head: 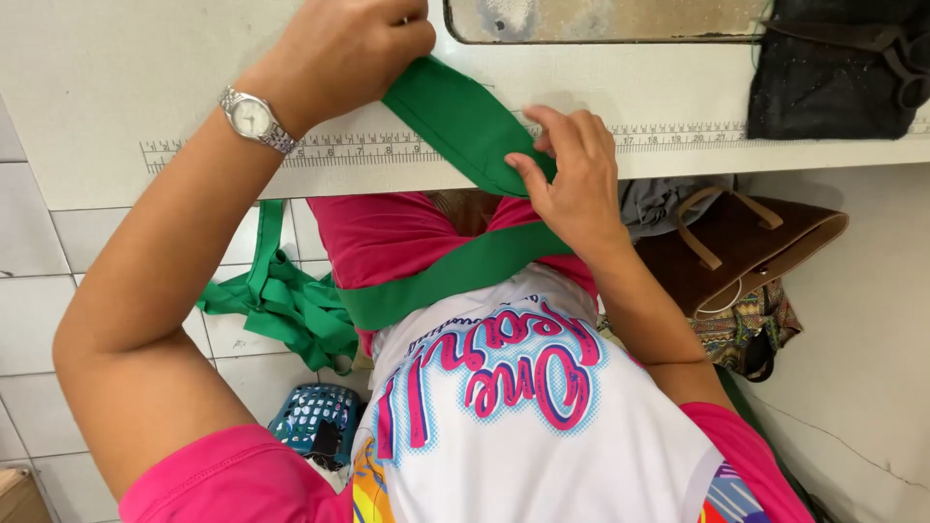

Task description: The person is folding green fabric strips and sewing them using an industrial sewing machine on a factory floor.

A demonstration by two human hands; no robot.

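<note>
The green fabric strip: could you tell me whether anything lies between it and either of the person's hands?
Nothing visible does. The left hand grips the green fabric strip directly at its upper end, and the right hand pinches its fold at the edge of the white table. The strip's remainder trails freely across the lap.

Green fabric strap (pixel 455 126) folded, draped over table edge.
</note>
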